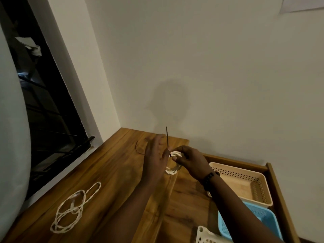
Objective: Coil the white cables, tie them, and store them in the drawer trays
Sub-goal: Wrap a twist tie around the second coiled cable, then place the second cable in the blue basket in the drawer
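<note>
No brand, label or legible writing is visible on any item. Count: two white cables, one coiled cable (173, 162) held above the wooden desk (108, 172) with the right hand (188, 159) curled round its top and the left hand (156, 155) pinching a thin dark tie (167, 139) that stands upright at the coil, and one loose cable (71, 209) lying in loops on the desk near its left edge. Three trays sit in the open drawer (273, 176) at right: one beige tray (245, 183), one blue tray (259, 218), one white tray (208, 234), with one further dark tie (138, 148) lying on the desk beyond the left hand.
</note>
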